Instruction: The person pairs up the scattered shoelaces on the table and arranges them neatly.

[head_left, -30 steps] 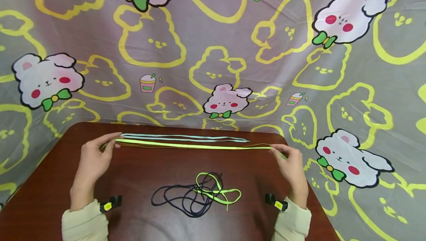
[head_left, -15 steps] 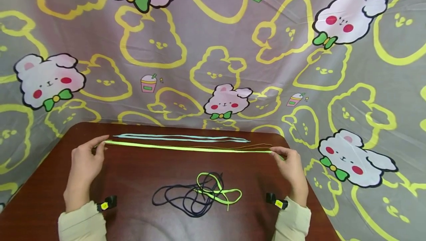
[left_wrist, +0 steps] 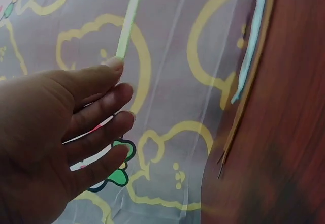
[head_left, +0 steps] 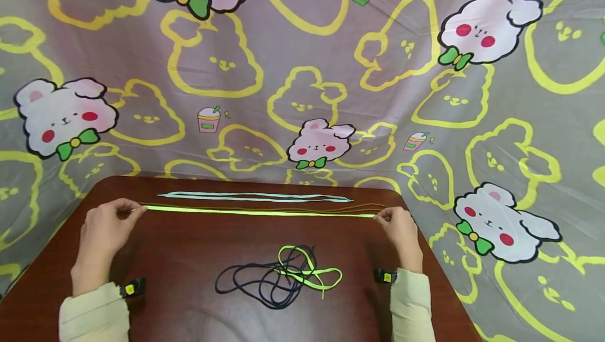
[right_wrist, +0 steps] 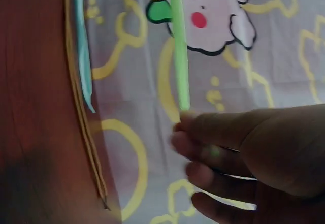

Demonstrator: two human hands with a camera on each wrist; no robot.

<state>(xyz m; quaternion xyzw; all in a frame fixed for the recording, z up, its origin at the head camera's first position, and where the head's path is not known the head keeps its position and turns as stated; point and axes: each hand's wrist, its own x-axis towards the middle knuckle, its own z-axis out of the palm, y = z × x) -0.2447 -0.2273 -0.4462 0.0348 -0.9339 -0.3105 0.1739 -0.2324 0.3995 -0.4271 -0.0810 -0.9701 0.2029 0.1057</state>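
A flat yellow-green shoelace (head_left: 260, 213) stretches straight from side to side between my two hands. My left hand (head_left: 106, 226) pinches its left end between thumb and forefinger; in the left wrist view the other fingers of that hand are spread apart. At the opposite end, my right hand (head_left: 399, 229) pinches the lace at thumb and fingertips, the remaining fingers bent loosely below. Just beyond it, a brown shoelace (right_wrist: 72, 71) lies doubled lengthwise on the table. Farther back is a light blue shoelace (left_wrist: 251, 46), laid out in a long narrow loop.
Nearer to me on the dark red-brown table (head_left: 189, 310) lies a tangle of a navy cord (head_left: 274, 308) and another yellow-green lace (head_left: 341, 277). A grey cloth (head_left: 264, 42) with bunny prints hangs behind the table and along its sides.
My left hand has moved left and closer to me, pulling the yellow-green lace straight. My right hand has come slightly left and lower. The tangle and the light blue lace stay put.
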